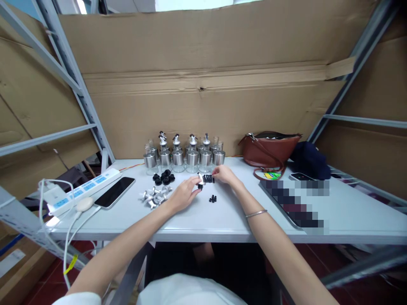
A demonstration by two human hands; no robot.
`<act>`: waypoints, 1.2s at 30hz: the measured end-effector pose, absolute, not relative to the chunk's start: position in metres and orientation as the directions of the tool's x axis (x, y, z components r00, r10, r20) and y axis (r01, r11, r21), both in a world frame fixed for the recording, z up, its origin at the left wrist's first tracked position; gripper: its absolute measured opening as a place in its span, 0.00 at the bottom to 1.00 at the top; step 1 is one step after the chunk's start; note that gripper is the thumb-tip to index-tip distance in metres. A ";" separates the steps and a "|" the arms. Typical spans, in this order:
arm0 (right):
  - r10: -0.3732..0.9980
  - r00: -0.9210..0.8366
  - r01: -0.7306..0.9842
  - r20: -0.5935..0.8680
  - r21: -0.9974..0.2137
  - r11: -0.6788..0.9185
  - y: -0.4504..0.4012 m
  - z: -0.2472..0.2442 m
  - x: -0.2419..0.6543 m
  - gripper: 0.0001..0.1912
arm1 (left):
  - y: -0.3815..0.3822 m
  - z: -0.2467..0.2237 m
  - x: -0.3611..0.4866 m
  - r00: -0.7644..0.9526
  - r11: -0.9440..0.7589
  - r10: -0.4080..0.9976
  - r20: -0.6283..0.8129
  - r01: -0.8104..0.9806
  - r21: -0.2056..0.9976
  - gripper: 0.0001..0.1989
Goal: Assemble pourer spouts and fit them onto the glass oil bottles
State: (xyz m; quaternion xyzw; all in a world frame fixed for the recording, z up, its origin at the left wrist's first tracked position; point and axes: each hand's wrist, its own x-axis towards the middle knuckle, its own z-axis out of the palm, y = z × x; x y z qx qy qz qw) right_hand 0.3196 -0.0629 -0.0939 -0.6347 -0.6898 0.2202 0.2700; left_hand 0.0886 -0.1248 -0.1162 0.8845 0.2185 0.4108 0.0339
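My left hand (186, 192) pinches a silver pourer spout (200, 180) with a black stopper at its lower end. My right hand (224, 174) has its fingers together at the right end of a row of small black parts (208, 178); whether one is between the fingertips is hidden. A few smaller black caps (213, 198) lie nearer me. Left of my left hand is a loose heap of silver spouts (155, 196), with several black ribbed stoppers (163, 177) behind it. Glass bottles (192, 159) with metal sleeves stand at the back, some topped with spouts.
On the left lie a phone (115, 192) and a white power strip (84, 191) with cables. A brown bag (270, 149), a dark cap (310, 160) and a dark tablet-like device (282, 205), partly blurred, are on the right. Cardboard (203, 114) walls the back of the table (206, 228).
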 end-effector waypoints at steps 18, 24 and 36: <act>0.880 -0.390 0.256 0.272 -0.886 0.387 -0.080 -0.089 0.302 0.12 | -0.124 -0.116 0.092 0.619 -0.867 0.498 0.608 0.351 0.353 0.16; 0.872 -0.414 0.233 0.261 -0.896 0.379 -0.081 -0.089 0.301 0.11 | -0.123 -0.117 0.092 0.618 -0.852 0.524 0.586 0.367 0.374 0.16; 0.892 -0.310 0.176 0.329 -0.902 0.394 -0.082 -0.089 0.295 0.12 | -0.123 -0.117 0.091 0.615 -0.863 0.504 0.606 0.345 0.368 0.16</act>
